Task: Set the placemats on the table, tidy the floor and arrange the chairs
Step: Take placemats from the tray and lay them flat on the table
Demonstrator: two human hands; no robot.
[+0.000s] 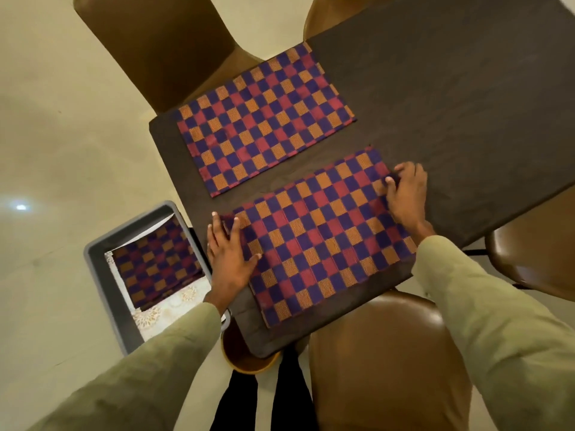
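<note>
**Second placemat under both hands at table edge**

Near placemat (320, 234), checkered purple/red/orange, lies flat on dark table (466, 104), close to the edge nearest the person. L hand (230, 253) on its left end, fingers straight and spread, palm down, pressing; holds nothing. R hand (406, 191) at far right corner, fingers bent onto the cloth; looks like a pinch at the mat's edge w/ thumb, but can't tell for sure. Far placemat (264, 119) already flat on table, just beyond, narrow strip of bare table between the two. Grey tray (102, 275) on floor left of table, more checkered mats (155, 262) inside. Brown chair (382, 362) directly below near mat, tucked partly under table. Another chair (161, 48) beyond far mat; third chair (535, 259) at right.
</note>
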